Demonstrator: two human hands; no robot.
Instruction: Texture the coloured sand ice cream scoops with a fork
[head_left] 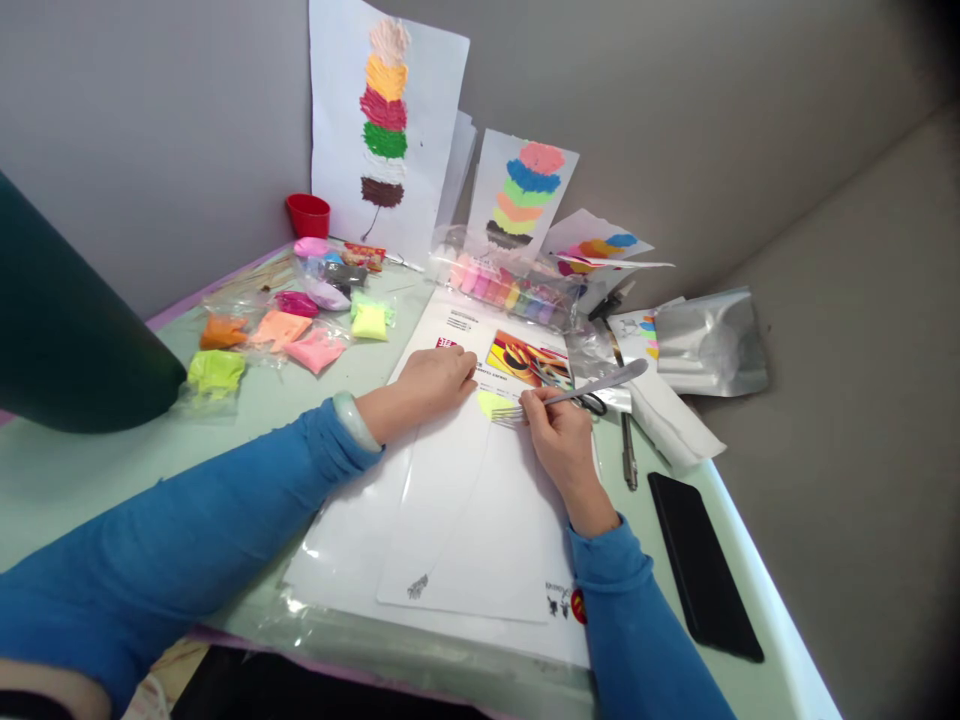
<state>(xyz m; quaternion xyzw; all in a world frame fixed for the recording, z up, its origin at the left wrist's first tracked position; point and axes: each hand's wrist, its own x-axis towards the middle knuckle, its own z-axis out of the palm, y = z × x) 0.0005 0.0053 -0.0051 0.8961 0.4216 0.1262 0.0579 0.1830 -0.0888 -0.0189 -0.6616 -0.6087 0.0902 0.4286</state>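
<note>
My right hand (559,440) grips a metal fork (600,383) near the neck, with its handle slanting up to the right. The tines meet a flattened yellow-green clay patch (496,404) on a white sheet of paper (472,540). To the left of the patch, my left hand (431,385) lies on the sheet, fingers extended and holding nothing; its fingertips are partly hidden. A thin line runs down the sheet to a small dark drawing (418,586). Beneath lies a plastic-covered white pad (345,545) with a colourful printed picture (529,358).
Bagged coloured clay (289,328) lies left, near a red cup (308,215). Behind stand papers with stacked coloured patches (390,130) and a clear clay pack (502,285). On the right are scissors (591,403), a pen (628,455), a black phone (705,565) and a silver pouch (712,340).
</note>
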